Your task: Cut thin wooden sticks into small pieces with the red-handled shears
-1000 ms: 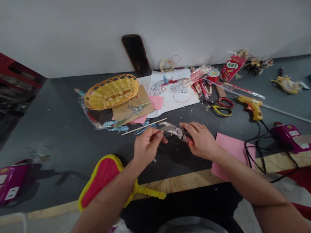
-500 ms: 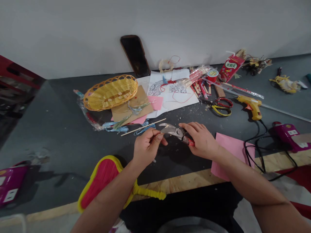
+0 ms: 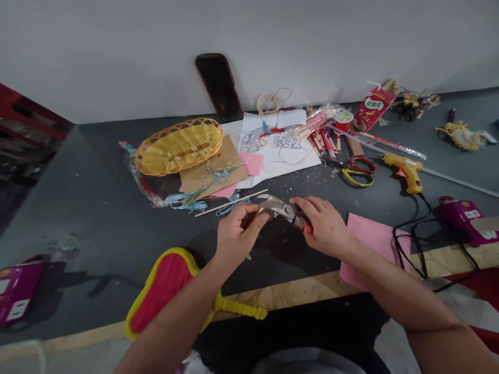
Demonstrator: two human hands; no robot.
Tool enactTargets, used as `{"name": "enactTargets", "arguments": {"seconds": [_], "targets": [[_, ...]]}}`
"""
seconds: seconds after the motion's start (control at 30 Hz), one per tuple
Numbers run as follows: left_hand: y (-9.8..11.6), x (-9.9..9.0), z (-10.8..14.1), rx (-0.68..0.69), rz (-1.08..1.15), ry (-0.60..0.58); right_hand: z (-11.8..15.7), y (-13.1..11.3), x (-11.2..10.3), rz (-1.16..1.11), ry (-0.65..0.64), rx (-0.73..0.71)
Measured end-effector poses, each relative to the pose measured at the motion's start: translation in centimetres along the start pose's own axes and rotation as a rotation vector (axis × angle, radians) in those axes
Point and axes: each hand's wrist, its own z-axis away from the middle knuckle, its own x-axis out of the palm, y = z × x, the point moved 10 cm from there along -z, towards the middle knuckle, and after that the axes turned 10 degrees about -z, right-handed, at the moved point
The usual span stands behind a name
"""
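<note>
we hold cutters (image 3: 286, 210) with blades spread beside a small pale piece (image 3: 261, 210), below and right of the basket (image 3: 175, 150).
our cutters have curved metal blades and some red on the handles; our right hand (image 3: 325, 223) wraps those handles, while our left hand (image 3: 237, 234) pinches the piece, leaving only its tip showing. compared with the earlier frame, our left thumb reaches closer to the blades and covers fingertips that stuck out past it. below and right of the basket we see a thin stick (image 3: 212, 210); well to its right lie scissors (image 3: 359, 178) and a glue gun (image 3: 407, 169). below the basket, our left forearm hides part of a pink-and-yellow paddle shape (image 3: 163, 285).
</note>
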Motion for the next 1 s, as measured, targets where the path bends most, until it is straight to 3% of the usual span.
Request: {"name": "enactTargets", "arguments": {"seconds": [0.1, 0.5, 1.0], "targets": [[0.0, -0.2, -0.1, -0.009, 0.017, 0.017, 0.0, 0.0, 0.0, 0.019, -0.003, -0.009], [-0.4, 0.9, 0.1, -0.004, 0.141, -0.131, 0.1, -0.4, -0.1, -0.005, -0.04, -0.055], [-0.9, 1.0, 0.5, -0.023, 0.164, -0.097, 0.3, -0.6, 0.0, -0.023, -0.037, -0.02]]}}
